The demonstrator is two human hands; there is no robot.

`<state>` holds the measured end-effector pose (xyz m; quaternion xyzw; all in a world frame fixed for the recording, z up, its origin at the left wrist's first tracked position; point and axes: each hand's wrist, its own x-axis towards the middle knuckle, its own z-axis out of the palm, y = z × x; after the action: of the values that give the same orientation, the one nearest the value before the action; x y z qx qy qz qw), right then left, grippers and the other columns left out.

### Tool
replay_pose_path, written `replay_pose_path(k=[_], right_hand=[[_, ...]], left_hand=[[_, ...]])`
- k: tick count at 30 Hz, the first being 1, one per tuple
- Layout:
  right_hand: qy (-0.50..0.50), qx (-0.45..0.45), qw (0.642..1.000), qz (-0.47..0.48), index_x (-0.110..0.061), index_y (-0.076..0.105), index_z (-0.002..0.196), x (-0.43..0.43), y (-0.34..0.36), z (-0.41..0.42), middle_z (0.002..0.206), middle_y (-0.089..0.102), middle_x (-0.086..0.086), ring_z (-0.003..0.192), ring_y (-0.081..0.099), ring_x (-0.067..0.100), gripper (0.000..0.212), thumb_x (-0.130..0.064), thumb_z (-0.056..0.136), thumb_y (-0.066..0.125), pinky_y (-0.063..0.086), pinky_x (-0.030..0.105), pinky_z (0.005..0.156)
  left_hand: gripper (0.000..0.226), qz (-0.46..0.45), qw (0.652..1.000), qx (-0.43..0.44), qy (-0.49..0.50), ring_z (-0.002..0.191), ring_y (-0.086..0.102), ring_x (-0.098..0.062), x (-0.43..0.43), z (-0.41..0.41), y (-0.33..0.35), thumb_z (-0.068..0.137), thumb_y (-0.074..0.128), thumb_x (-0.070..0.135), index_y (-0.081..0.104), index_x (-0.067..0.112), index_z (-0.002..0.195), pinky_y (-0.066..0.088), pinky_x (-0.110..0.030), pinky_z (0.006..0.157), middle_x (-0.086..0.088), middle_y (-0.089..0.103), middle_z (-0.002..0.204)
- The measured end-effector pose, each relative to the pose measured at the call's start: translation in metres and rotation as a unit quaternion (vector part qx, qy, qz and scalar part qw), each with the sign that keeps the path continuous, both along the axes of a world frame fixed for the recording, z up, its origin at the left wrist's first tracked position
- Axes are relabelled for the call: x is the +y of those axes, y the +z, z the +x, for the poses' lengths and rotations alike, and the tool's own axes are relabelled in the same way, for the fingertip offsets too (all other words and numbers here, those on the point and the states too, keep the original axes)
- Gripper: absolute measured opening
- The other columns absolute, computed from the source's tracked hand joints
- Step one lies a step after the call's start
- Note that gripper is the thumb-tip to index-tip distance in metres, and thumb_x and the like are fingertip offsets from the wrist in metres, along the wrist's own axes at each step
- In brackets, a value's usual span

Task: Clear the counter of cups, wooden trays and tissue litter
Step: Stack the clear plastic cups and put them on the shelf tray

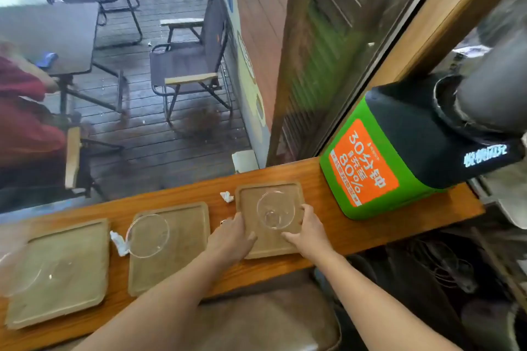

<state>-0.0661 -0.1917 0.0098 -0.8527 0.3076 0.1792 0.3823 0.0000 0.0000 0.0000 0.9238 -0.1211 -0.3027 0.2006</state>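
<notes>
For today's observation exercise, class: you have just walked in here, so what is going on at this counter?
A person is clearing a long wooden counter. The left hand and right hand each hold a side of the rightmost square wooden tray, which carries a clear plastic cup. Two more wooden trays with clear cups wait to the left, and crumpled white tissue scraps lie between them. Nothing looks removed yet.

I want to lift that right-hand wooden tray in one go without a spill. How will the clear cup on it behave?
The clear cup looks thin-walled and apparently empty, so probably very light and easily nudged. It stands loose on the flat wooden tray, so tilting would likely slide or tip it. With the left hand and right hand on opposite edges, a level lift seems safest.
</notes>
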Motion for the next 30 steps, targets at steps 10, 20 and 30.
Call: replay_pose_path(k=[10,20,30], right_hand=[[0.029,-0.041,0.994,0.097,-0.037,0.036,0.14,0.002,-0.006,0.027,0.14,0.047,-0.005,0.121,0.044,0.009,0.092,-0.043,0.065,0.089,0.039,0.026,0.093],[0.076,-0.111,0.989,0.062,-0.04,0.04,0.132,0.057,0.059,0.075,0.121,0.046,-0.018,0.111,0.046,0.003,0.081,-0.046,0.066,0.087,0.038,0.015,0.076],[0.205,-0.188,0.955,0.099,-0.034,0.046,0.125,0.177,0.117,0.121,0.112,0.051,-0.013,0.084,0.065,0.008,0.076,-0.046,0.064,0.089,0.056,0.018,0.068]], left_hand=[[0.078,-0.173,0.978,0.105,0.05,0.114,0.052,-0.013,-0.016,0.023,-0.018,0.074,0.08,0.03,0.033,0.043,0.134,0.042,-0.025,0.086,0.003,0.052,0.13],[0.063,-0.254,0.964,0.02,0.077,0.106,0.058,-0.009,0.033,0.061,0.053,0.077,0.081,0.034,0.05,0.031,0.131,0.053,-0.026,0.082,0.013,0.062,0.116],[0.061,-0.262,0.951,-0.096,0.133,0.07,0.066,-0.014,0.178,0.068,0.129,0.075,0.084,0.035,0.049,0.035,0.126,0.058,-0.023,0.062,0.015,0.059,0.11]])
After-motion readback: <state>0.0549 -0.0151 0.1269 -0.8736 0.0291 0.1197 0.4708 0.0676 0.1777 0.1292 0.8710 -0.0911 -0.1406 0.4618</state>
